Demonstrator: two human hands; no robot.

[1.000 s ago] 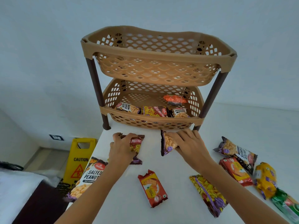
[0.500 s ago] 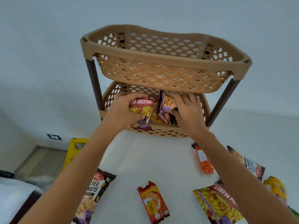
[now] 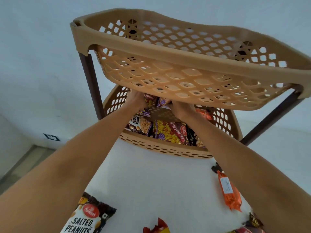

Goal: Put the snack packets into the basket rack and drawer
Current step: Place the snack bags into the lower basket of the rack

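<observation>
1. White wall fills the background, and a white tabletop (image 3: 151, 182) carries a tan two-tier basket rack (image 3: 168, 52) on dark brown posts.

2. Both hands reach deep into the lower basket (image 3: 161, 148), under the floor of the upper tier. The left hand (image 3: 136, 100) is closed on a dark packet (image 3: 149, 100) at about 11 o'clock in that basket; the right hand (image 3: 182, 109) grips a purple packet (image 3: 163, 101) just beside it. The fingertips are hidden by the upper tier.

3. Reaching to the back makes sense, I judge: the front of the basket is already taken by a peanuts packet (image 3: 140, 125) and a yellow-red packet (image 3: 170, 133), so the free room lies behind them.

4. Headroom is tight. The knuckles sit close under the upper tier's lattice, so hands must come out low and towards 6 o'clock, over the front rim.

5. Side room is bounded by the left post (image 3: 90, 84) at 9 o'clock and the right post (image 3: 272, 115) at 3 o'clock; both forearms pass between them.

6. More packets wait on the tabletop: a salted peanuts bag (image 3: 85, 217) at 7 o'clock, an orange packet (image 3: 229, 192) at 4 o'clock beside the right forearm, and a red one (image 3: 156, 228) at 6 o'clock. No drawer is in view.

7. The upper tier looks empty, so open room remains there.
</observation>
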